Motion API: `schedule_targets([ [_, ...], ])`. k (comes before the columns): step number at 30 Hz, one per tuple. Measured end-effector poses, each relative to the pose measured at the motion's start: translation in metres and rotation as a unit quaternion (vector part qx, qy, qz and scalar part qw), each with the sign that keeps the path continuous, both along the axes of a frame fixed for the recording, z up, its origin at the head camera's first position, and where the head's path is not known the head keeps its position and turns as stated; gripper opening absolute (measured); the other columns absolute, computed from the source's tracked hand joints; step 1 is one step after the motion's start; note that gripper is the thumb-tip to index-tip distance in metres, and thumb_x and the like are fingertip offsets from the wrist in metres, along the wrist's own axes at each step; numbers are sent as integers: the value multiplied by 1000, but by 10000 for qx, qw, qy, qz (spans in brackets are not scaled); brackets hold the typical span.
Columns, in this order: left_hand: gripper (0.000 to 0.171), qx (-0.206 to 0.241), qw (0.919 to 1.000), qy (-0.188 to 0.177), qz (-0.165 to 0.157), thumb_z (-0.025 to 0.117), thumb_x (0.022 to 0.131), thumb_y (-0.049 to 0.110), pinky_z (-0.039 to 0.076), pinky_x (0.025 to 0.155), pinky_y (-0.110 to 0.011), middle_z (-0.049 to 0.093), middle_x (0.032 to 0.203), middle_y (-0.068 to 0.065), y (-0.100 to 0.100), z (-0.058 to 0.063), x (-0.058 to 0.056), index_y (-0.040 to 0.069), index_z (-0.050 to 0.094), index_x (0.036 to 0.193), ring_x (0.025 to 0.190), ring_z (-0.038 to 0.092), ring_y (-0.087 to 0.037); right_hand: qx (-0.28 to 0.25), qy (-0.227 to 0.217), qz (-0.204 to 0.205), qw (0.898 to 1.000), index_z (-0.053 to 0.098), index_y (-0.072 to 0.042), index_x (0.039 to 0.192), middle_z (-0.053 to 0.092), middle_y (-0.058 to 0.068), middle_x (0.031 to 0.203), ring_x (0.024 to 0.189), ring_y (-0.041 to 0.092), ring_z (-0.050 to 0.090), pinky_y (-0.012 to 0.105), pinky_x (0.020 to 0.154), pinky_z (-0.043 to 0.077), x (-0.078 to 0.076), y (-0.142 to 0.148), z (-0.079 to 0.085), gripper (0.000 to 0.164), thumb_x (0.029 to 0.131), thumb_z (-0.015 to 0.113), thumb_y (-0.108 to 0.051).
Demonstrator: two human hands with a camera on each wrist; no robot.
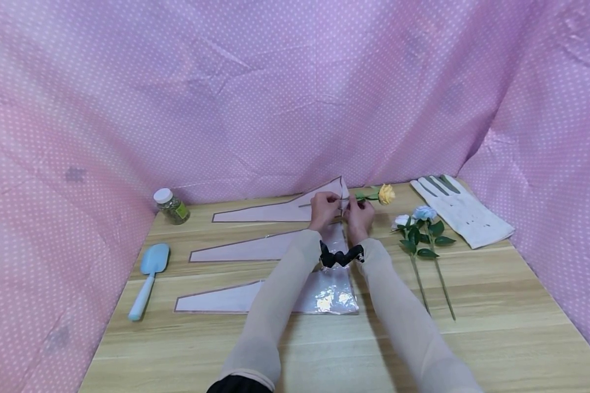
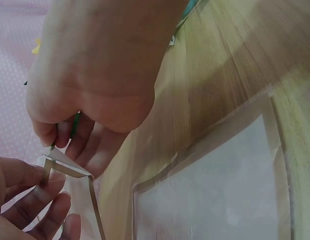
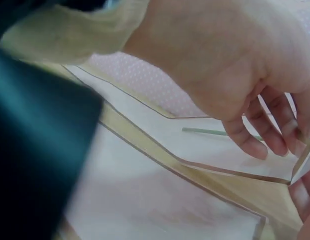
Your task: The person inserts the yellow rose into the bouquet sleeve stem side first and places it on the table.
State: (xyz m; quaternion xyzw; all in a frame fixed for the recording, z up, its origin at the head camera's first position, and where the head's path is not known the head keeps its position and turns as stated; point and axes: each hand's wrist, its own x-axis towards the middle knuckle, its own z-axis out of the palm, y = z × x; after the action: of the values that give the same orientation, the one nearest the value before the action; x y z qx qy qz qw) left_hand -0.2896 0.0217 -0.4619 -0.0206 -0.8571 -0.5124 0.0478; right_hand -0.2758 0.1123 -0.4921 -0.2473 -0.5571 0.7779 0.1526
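Note:
At the back of the table, my left hand pinches the wide open end of a white, brown-edged flower sleeve. My right hand grips the stem of a yellow rose beside that end. The bloom points right, beyond the sleeve, while the lower stem lies along the sleeve, partly behind the left fingers. In the left wrist view, the right fingers curl about the green stem right at the sleeve's lifted edge.
Two more flower sleeves, a middle one and a front one, lie nearer. On the right are a white rose, a blue rose and a white glove. A blue trowel and a lidded jar stand left.

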Motion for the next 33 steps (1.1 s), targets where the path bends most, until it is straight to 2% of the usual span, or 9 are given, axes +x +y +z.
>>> schedule_targets([
  [4,11,-41,10000,35,-13,68,90,6,46,68,-17,77,91,-13,0,0,0,2,78,93,82,67,-18,-51,189,-388,9991,58,-13,85,57,-7,72,58,3,55,17,55,47,-1,-1,-2,14,91,69,-14],
  [9,12,-183,9998,110,-39,68,89,6,47,71,-17,78,91,-12,-1,-1,0,2,78,92,83,68,-19,-95,340,-717,9968,49,-15,77,56,-8,66,56,4,56,18,55,50,-4,0,-3,27,83,71,-1],
  [14,12,-217,9998,38,-29,68,89,6,46,69,-17,78,91,-12,-1,-2,0,2,79,94,84,68,-19,-326,400,-664,9965,48,-13,76,56,-6,66,59,6,57,19,57,52,-5,2,0,28,77,68,7],
  [21,14,-209,9998,-37,-52,67,89,6,47,69,-18,78,94,-12,-2,-2,1,2,78,96,86,69,-21,-29,-19,-608,9981,51,-15,80,58,-8,70,61,3,56,17,59,49,-6,2,0,26,77,71,2],
  [28,14,-170,9998,-27,-77,67,89,6,48,69,-18,78,95,-13,-3,-3,2,3,78,98,87,70,-22,-452,343,-634,9964,49,-13,80,57,-5,69,61,5,56,17,60,50,-7,-1,2,30,75,67,10],
  [33,14,-183,9998,-3,-117,67,91,7,50,70,-19,78,96,-13,-3,-3,4,2,78,98,88,70,-22,-903,510,-725,9920,43,-12,82,51,0,80,66,7,55,17,62,51,-7,-2,1,34,76,66,12],
])
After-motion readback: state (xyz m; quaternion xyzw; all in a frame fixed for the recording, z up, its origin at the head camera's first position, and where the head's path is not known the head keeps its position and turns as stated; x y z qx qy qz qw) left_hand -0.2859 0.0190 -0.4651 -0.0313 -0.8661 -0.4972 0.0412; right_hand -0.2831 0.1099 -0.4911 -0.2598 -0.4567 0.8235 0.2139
